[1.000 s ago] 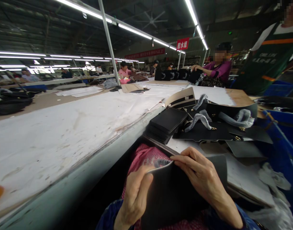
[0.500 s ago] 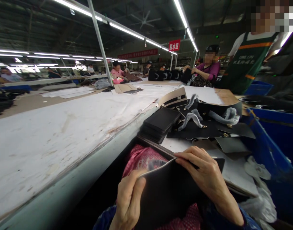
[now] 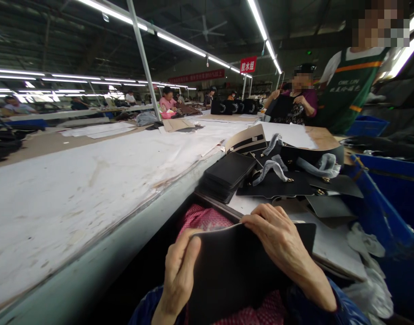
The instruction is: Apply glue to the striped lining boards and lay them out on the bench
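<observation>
On the left, a long table (image 3: 75, 198) is covered by white paper which has stains, and its pale side runs toward the middle of the view. Next comes the left hand (image 3: 178, 273): its thumb lies on the near face of a black panel (image 3: 227, 271) and the fingers go behind it, so it is grasping the panel at the upper left corner. The panel is in front of the person, over the lap, close to the table; red checked cloth (image 3: 202, 219) appears above and below it. Beyond the panel there is a stack (image 3: 230, 169) of black pieces. The right hand (image 3: 278, 239) has its fingertips closed on the upper edge of the panel; the exact place of its thumb I cannot tell. Behind this hand, black flaps (image 3: 278, 186) lie overlapping, with handles (image 3: 273, 170) wrapped in whitish film. Farther back, a co-worker (image 3: 303, 101) is holding a black piece. At the far right stands a blue bin (image 3: 386, 212), and crumpled plastic (image 3: 372, 289) lies near it.
</observation>
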`<state>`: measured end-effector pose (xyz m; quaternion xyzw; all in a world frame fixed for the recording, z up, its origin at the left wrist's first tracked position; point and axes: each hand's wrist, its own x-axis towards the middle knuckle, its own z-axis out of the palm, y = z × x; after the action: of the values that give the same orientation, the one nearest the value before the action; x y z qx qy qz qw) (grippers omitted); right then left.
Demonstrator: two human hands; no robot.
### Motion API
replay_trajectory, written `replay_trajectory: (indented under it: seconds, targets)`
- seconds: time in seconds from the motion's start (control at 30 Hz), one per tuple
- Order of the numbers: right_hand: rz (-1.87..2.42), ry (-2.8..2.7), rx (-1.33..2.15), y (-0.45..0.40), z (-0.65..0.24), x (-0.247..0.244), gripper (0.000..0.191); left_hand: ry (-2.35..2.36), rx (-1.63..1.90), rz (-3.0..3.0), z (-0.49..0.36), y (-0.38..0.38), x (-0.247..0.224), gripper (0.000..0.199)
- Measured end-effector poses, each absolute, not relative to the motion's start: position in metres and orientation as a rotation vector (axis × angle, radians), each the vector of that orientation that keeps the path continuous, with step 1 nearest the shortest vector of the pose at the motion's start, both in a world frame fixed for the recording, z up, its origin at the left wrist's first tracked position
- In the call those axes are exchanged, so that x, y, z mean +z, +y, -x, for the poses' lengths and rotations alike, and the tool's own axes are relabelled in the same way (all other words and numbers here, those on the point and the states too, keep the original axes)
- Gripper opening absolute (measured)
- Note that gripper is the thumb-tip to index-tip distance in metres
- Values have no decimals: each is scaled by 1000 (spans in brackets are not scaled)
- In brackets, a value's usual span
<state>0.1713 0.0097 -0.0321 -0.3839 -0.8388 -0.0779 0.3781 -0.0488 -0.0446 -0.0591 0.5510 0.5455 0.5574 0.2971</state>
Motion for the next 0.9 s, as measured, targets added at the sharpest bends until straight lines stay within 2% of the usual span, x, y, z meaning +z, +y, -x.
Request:
replay_trajectory:
  seconds: [0.17, 0.33, 0.47, 0.57, 0.73, 0.9]
  targets:
    - [955, -2188, -207, 15, -169, -32, 16, 1405, 1506, -1486, 61, -32, -53, 30]
    - [981, -2198, -215, 19, -163, -29, 18, 1523, 1448, -1754, 81, -20, -63, 28]
    - [1037, -2167, -250, 29, -151, -34, 21, 1871, 1567, -2241, 84, -1, -71, 25]
    - [1093, -2166, -267, 36, -144, -40, 17, 1937, 1526, -2683, 71, 11, -69, 25]
    - [1090, -2239, -252, 34, -136, -39, 12, 1691, 1155, -3122, 39, 19, -68, 31]
    - [1054, -2298, -320, 34, -137, -41, 15, 1876, 589, -2721, 22, 21, -64, 42]
